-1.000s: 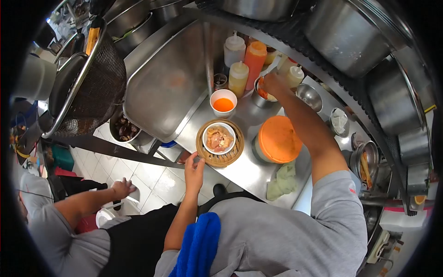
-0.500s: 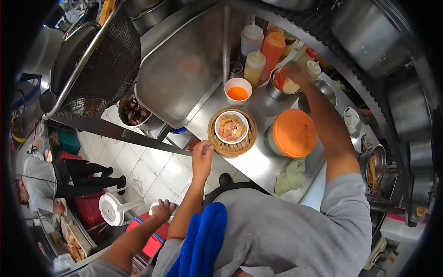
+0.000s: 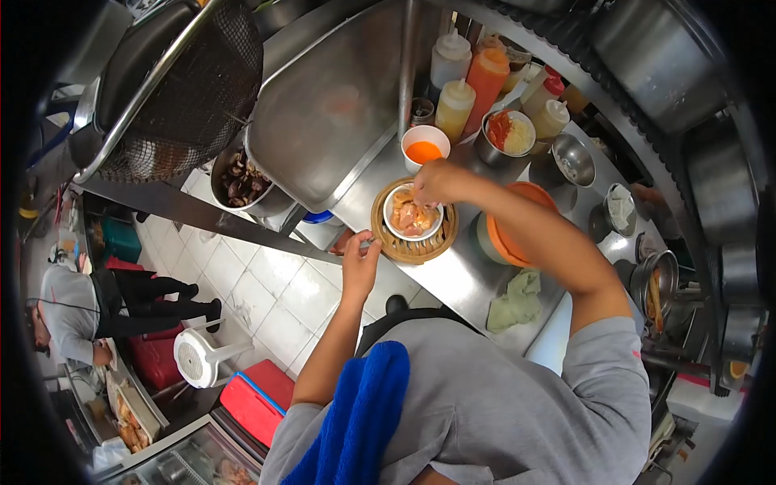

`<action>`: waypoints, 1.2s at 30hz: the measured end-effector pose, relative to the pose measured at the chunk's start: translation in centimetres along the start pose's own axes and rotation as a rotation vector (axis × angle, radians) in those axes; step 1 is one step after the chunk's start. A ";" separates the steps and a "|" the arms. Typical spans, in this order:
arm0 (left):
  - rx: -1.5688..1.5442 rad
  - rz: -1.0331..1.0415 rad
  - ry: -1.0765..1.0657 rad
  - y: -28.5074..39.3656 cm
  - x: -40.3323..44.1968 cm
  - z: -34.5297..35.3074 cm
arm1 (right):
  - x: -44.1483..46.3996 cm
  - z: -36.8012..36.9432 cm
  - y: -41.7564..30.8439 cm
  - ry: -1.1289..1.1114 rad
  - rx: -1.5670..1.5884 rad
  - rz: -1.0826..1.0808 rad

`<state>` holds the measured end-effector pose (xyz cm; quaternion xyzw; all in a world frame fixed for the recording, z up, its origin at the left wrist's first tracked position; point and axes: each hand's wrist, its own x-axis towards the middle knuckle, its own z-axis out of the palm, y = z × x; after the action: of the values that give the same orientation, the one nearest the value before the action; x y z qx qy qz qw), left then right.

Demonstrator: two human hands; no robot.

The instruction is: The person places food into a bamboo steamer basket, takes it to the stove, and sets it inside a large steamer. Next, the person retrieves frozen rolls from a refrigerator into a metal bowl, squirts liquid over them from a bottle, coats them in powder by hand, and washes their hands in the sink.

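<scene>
My right hand (image 3: 437,183) is over the far right edge of a small white bowl (image 3: 414,238), its fingers pinched together and their contents hidden. Pieces of pale raw meat (image 3: 413,215) lie in that bowl. The bowl sits in a round bamboo steamer tray (image 3: 422,253) on the steel counter. Beside the tray's near left rim, my left hand (image 3: 360,257) has its fingers bent and slightly apart, with nothing seen in them. Behind the bowl stands a white cup of orange liquid (image 3: 423,152). A metal bowl (image 3: 485,151) holds red strips and pale yellow shreds.
Sauce bottles (image 3: 455,105) crowd the back of the counter. An orange-lidded tub (image 3: 501,242), partly under my right forearm, and a green cloth (image 3: 515,303) are nearer. A steel tray (image 3: 323,105) leans at left. A co-worker (image 3: 73,311) stands far left by a white stool (image 3: 198,360).
My right hand has moved from the metal bowl to the white bowl of meat. My left hand stays near the tray's rim. Another person's hand with a white object has left the lower left.
</scene>
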<state>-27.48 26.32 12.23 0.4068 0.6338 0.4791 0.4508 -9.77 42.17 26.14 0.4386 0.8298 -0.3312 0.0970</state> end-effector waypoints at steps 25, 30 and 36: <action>-0.102 -0.310 -0.146 2.6 -1.6 0.5 | -2.1 -10.5 15.6 0.864 -0.213 0.320; -0.134 -0.459 -0.209 2.7 -1.8 0.9 | -3.7 -7.7 18.6 0.853 -0.262 0.487; -0.191 -0.488 -0.273 3.2 -1.9 1.0 | -14.4 -5.4 12.0 0.911 0.593 0.131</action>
<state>-25.74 25.40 15.52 0.2587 0.5985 0.3548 0.6700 9.05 40.82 31.20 0.5971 0.6296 -0.3209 -0.3795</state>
